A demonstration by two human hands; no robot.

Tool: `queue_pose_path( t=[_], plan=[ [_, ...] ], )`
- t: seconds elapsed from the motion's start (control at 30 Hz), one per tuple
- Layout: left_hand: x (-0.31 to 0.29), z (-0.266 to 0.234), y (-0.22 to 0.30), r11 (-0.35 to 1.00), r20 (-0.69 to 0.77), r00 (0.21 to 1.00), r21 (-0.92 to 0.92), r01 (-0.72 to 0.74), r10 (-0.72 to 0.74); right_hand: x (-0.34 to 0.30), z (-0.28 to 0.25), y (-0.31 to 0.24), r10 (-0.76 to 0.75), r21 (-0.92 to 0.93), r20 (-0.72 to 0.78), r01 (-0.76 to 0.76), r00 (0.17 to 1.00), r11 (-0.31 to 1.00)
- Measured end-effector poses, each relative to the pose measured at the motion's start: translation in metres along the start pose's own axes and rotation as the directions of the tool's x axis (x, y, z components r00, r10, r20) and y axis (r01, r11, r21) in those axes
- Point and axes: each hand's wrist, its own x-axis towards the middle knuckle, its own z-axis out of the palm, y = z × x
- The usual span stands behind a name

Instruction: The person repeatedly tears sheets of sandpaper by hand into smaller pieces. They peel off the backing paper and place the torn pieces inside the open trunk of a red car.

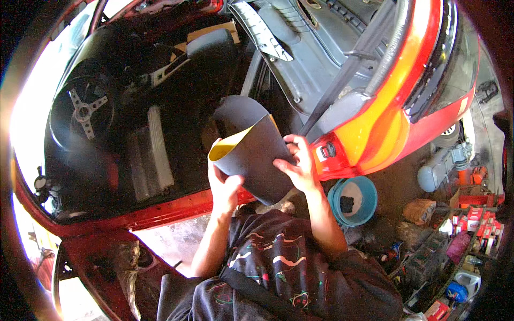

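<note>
A dark grey sheet of sandpaper (259,160) with a yellow reverse side is curled over on itself in front of my chest. My left hand (224,188) grips its left edge, thumb on the near face and fingers behind. On the opposite side, my right hand (301,165) pinches the right edge, its thumb pressed on the dark face. The sheet is bowed into a loose roll, with the yellow showing inside the fold. Beyond it lies the open doorway of a red car, whose sill (176,209) runs just past my hands.
A steering wheel (83,111) is inside the car at left. The red-and-orange rear body panel (369,136) rises at right. Below it stands a blue bucket (371,199) with a dark item inside. A grey tank (435,176) and cluttered boxes (474,218) line the right side.
</note>
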Motion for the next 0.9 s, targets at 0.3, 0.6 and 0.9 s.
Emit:
queue_pose_path(
  t=[0.3,0.6,0.9],
  plan=[
    [-0.019,0.030,0.033,0.888,-0.169,0.971,0.454,-0.077,0.170,0.007,0.009,-0.081,-0.120,-0.113,0.019,0.121,0.993,0.986],
    [-0.057,0.060,0.056,0.946,-0.143,0.981,0.313,-0.084,0.134,-0.012,0.000,-0.134,-0.190,-0.031,-0.041,0.189,0.981,0.982],
    [-0.070,0.071,0.065,0.966,-0.101,0.987,0.237,-0.099,0.125,-0.030,-0.006,-0.155,-0.257,-0.079,-0.016,0.255,0.966,0.964]
  ],
)
